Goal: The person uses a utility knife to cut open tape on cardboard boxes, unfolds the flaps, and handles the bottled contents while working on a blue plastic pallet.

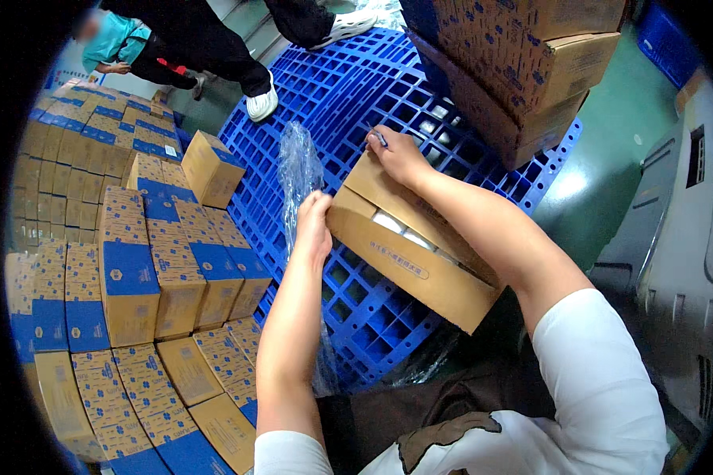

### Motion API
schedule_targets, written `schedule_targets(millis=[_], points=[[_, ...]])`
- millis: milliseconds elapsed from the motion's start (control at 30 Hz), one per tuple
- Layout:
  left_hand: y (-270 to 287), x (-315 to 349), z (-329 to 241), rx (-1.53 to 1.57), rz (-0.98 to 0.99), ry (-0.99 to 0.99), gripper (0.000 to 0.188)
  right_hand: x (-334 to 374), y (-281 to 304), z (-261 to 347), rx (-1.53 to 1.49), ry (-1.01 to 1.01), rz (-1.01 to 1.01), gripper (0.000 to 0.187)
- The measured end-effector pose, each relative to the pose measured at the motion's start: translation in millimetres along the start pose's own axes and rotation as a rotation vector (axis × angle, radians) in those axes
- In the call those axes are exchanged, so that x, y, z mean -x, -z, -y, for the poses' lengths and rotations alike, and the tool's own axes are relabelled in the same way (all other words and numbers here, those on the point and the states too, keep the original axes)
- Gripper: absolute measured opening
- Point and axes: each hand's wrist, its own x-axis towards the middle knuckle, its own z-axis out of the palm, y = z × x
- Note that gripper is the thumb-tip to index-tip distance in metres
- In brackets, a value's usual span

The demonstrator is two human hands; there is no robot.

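Note:
A brown cardboard box is tilted in front of me above the blue plastic pallet. Its top flaps stand partly apart, and white rounded items show through the gap. My left hand grips the box's left end, thumb up along the edge. At the far corner my right hand is closed around a slim, dark pen-like tool and rests against the box. Whether the tool has a tip or a blade cannot be made out. Crumpled clear plastic film lies beside my left hand.
Stacked blue-and-brown cartons fill the left side. More cartons stand on the far right of the blue pallet. A grey machine-like body is at right. One person's legs and white shoes are ahead; another person stands farther back.

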Motion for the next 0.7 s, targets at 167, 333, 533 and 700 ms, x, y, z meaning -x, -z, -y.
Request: schedule_targets(millis=[167, 333, 533, 700], points=[[32.3, 41.7, 9.9, 0.561, -0.101, -0.004, 0.009, 10.7, 42.3, 12.9, 0.204, -0.07, 0.222, 0.028], [39.3, 68.7, 5.5, 0.358, -0.212, 0.063, 0.005, 76.0, 151.9, 51.6, 1.047, -0.128, 0.762, 0.03], [45.7, 101.3, 8.9, 0.315, -0.279, 0.116, 0.006, 108.4, 156.8, 59.0, 0.455, -0.69, 0.809, 0.053], [60.8, 69.9, 16.9, 0.367, -0.437, 0.002, 0.008, 106.7, 158.6, 51.0, -0.038, -0.679, 0.451, 0.05]])
